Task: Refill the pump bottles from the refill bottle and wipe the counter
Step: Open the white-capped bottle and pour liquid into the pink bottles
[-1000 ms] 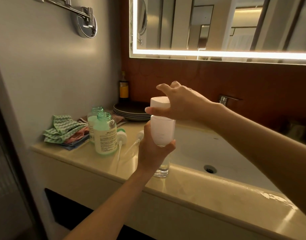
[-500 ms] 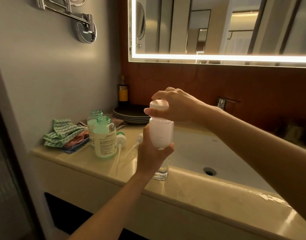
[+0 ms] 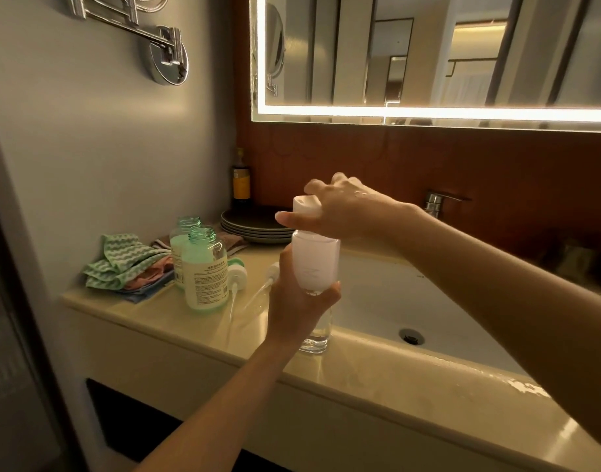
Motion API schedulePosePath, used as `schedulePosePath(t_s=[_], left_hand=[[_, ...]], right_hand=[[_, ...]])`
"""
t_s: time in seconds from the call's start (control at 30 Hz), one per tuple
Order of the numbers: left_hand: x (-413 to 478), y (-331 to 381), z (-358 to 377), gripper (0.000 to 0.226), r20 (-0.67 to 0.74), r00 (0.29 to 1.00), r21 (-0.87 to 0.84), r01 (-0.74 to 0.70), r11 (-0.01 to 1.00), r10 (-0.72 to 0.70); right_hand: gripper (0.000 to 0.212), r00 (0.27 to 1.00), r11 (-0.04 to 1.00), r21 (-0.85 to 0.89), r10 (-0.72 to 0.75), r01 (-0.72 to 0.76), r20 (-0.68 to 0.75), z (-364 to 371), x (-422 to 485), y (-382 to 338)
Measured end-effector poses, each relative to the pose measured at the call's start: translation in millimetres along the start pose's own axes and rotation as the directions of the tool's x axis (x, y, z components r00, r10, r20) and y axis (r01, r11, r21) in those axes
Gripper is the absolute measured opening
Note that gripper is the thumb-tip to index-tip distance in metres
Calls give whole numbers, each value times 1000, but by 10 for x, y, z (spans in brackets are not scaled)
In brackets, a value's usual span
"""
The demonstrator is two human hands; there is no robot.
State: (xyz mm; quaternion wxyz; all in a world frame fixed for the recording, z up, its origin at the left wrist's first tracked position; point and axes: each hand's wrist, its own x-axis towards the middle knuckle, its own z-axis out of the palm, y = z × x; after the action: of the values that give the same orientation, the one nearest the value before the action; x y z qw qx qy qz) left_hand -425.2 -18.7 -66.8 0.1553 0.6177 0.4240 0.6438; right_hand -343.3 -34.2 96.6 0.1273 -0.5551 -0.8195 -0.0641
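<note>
Our left hand (image 3: 299, 301) grips the refill bottle (image 3: 314, 264) around its lower half and holds it upright above the bench (image 3: 190, 321), at the sink's (image 3: 411, 294) left edge. Our right hand (image 3: 343, 212) comes over the top, thumb and fingers clamped on the white cap (image 3: 306, 207). A glass (image 3: 316, 335) stands on the bench just below the bottle, partly hidden by the left hand.

To the left stand the front pump bottle (image 3: 205, 277) and the rear pump bottle (image 3: 183, 240), touching or nearly so, both with bare necks. The first pump (image 3: 236, 274) lies just beside the front one, tube pointing toward us. The second pump (image 3: 273, 269) lies half behind our left hand.

Further left lies a heap of cloths (image 3: 122, 264). Plates (image 3: 255, 224) are stacked at the back, with a dark bottle (image 3: 241, 180) in the corner behind them. The tap (image 3: 435, 201) shows past our right wrist, and a wet patch (image 3: 527, 386) glints on the bench's front edge.
</note>
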Motion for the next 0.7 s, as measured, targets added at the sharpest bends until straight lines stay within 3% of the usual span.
schedulePosePath(t_s=[0.13,0.23,0.37,0.47,0.53,0.57,0.63,0.7], left_hand=[[5,-12,12,85,1,1000,3,9,1000,-9],[-1,-27,15,87,3,1000,4,8,1000,-8],[-3,-24,16,89,1,1000,17,18,1000,-18],[-8,-12,13,89,3,1000,8,20,1000,-20],[-14,-10,17,85,5,1000,7,18,1000,-18],[-13,-8,22,83,4,1000,13,18,1000,-18],[-15,-17,24,83,4,1000,17,19,1000,-19],[-21,-19,20,86,10,1000,14,18,1000,-18]], right_hand=[[62,997,987,154,-46,37,56,46,31,27],[69,983,939,340,-106,49,152,-21,19,99],[85,995,978,206,-52,34,80,-60,4,69],[77,998,999,50,-10,13,-55,-56,-18,-1],[64,997,999,15,-48,49,-67,-83,-34,-31],[55,996,995,69,-72,75,-44,-105,-35,-38],[39,995,936,351,-59,29,75,-177,-22,-40],[46,982,831,554,-59,-52,182,-237,-15,-27]])
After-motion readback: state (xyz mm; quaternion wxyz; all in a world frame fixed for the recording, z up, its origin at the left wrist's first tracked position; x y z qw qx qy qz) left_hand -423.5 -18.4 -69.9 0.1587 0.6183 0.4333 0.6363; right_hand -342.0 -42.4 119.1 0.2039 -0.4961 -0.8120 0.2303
